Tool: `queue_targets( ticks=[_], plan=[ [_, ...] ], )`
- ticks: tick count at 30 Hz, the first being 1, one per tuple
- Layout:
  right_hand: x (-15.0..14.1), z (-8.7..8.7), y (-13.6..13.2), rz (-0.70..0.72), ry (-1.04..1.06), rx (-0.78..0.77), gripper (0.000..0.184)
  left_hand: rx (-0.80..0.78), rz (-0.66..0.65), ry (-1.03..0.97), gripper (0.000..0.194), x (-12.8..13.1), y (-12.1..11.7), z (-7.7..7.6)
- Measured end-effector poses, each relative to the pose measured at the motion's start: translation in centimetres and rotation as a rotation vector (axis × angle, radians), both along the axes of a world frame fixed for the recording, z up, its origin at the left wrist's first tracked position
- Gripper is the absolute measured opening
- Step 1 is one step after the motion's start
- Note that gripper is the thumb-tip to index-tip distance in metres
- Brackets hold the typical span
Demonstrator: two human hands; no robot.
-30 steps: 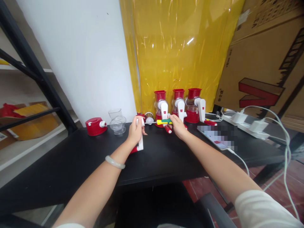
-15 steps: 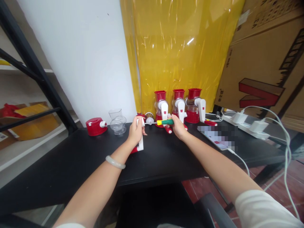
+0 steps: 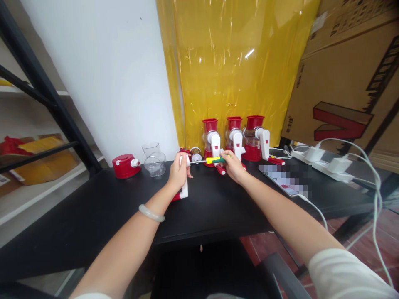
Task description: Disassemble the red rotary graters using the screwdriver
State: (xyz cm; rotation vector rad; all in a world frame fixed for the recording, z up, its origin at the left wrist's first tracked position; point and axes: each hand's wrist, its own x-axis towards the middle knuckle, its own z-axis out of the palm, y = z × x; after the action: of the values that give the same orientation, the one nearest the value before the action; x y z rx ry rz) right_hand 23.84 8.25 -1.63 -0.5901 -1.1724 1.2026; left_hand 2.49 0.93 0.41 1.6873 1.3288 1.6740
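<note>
My left hand (image 3: 178,171) is wrapped round a white crank handle (image 3: 185,189) with a red grip, held just above the black table. In my right hand (image 3: 233,167) is a screwdriver (image 3: 213,160) with a yellow and green handle. Its metal shaft points left and meets the white upper end of the crank; the exact contact at the tip is too small to make out. Behind my hands lies a grater drum (image 3: 196,155). To the left stand a clear plastic housing (image 3: 155,160) and a red base (image 3: 126,166) with a white knob.
Three red and white rotary graters (image 3: 235,139) stand along the back of the black table (image 3: 124,216). At the right lie a phone (image 3: 282,181) on a cable and a white power strip (image 3: 324,165) with chargers. A large cardboard box (image 3: 339,91) leans behind them.
The fingers of my right hand have shifted and turned slightly on the screwdriver handle. My left hand and the crank handle stay in place.
</note>
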Motion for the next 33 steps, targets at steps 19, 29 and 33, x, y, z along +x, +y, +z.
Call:
queue_targets(
  ticks=[19, 29, 33],
  plan=[
    [0.02, 0.42, -0.31, -0.004, -0.001, -0.017, 0.045, 0.004, -0.007, -0.016, 0.038, 0.13, -0.07, 0.03],
    [0.63, 0.64, -1.06, -0.033, -0.198, 0.096, 0.053, -0.003, -0.002, -0.017, 0.037, 0.2, -0.09, 0.17],
    [0.31, 0.52, -0.6, -0.036, -0.103, 0.051, 0.05, -0.006, -0.008, -0.027, 0.038, 0.17, -0.03, 0.07]
  ],
)
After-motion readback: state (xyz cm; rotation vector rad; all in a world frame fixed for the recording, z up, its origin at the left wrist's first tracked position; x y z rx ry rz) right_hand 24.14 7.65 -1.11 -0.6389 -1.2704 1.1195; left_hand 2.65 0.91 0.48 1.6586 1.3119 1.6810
